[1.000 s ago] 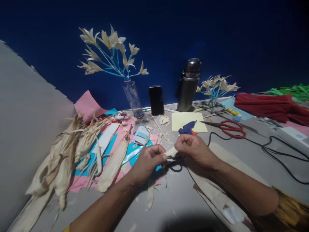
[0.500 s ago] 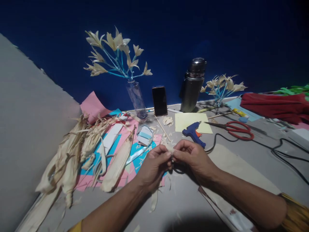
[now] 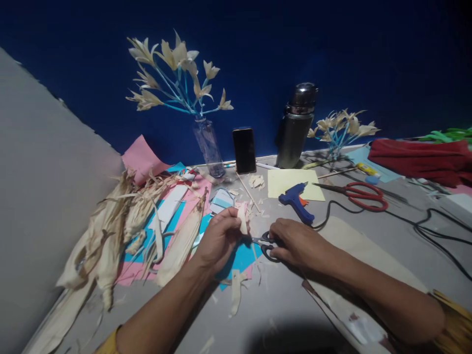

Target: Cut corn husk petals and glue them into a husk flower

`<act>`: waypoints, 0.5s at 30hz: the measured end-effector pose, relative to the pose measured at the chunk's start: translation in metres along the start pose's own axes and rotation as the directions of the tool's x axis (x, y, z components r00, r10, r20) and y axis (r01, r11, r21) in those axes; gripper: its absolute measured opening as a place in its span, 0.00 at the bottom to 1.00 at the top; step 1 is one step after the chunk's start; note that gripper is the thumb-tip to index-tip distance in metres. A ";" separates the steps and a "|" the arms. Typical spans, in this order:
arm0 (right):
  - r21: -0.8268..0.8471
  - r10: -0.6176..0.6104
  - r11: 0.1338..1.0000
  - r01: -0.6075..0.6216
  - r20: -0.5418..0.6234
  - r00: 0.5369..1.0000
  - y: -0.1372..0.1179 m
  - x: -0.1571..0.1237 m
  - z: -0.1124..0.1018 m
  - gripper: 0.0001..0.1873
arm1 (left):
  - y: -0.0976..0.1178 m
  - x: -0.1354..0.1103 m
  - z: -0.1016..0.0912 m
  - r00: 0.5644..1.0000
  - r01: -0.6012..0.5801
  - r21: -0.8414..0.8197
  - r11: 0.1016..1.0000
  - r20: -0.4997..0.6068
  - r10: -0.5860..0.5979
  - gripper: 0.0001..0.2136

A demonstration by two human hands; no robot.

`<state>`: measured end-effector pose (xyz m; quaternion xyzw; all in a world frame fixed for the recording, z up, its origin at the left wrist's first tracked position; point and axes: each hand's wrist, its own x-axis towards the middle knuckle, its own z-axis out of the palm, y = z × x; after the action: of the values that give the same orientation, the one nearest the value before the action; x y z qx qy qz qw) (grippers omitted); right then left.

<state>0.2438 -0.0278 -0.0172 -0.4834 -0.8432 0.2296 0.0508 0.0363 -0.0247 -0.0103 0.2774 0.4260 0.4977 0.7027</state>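
Observation:
My left hand [image 3: 223, 239] pinches a small pale piece of corn husk [image 3: 242, 220] upright between thumb and fingers. Just to the right, my right hand [image 3: 293, 242] has its fingers and thumb at the two black loops of a small pair of scissors [image 3: 268, 251]. The short blades point left, toward my left hand, and are slightly apart from the husk piece. Below my hands, a cut husk strip [image 3: 236, 294] lies on the table among scraps. A larger dried husk [image 3: 180, 246] rests to the left over pink and blue paper.
A blue glue gun [image 3: 297, 202] lies on yellow paper, with its black cord trailing right. Red-handled scissors [image 3: 365, 195] are beside it. Behind stand a glass vase [image 3: 210, 147] of husk flowers, a phone [image 3: 244, 151] and a steel flask [image 3: 298, 125]. Husks [image 3: 110, 236] pile at left.
My hands were together over the husk piece and have moved apart. The left now holds it alone, slightly left and higher; the right has the small scissors, spread at the loops.

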 end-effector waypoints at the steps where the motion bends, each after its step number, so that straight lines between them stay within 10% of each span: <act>1: -0.021 0.003 1.000 -0.003 0.002 1.000 -0.002 0.000 0.000 0.06 | 0.001 -0.002 0.001 1.000 0.010 0.006 1.000 0.015 -0.011 0.06; 10: 0.243 0.129 0.962 -0.125 -0.002 0.992 0.003 0.003 -0.010 0.03 | 0.036 -0.018 0.003 0.982 -0.116 -0.113 0.987 0.134 0.131 0.05; 12: 0.544 0.163 0.825 -0.151 0.027 0.986 0.008 0.007 -0.004 0.03 | 0.036 -0.019 0.001 0.976 -0.129 -0.118 0.984 0.161 0.148 0.05; 15: 0.922 0.174 0.349 -0.169 0.114 0.978 0.012 0.012 0.006 0.11 | 0.028 -0.018 0.000 0.981 -0.130 -0.068 0.989 0.137 0.138 0.05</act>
<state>0.2455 -0.0146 -0.0291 -0.4572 -0.5130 0.6658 0.2908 0.0208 -0.0316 0.0187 0.3192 0.3408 0.5355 0.7037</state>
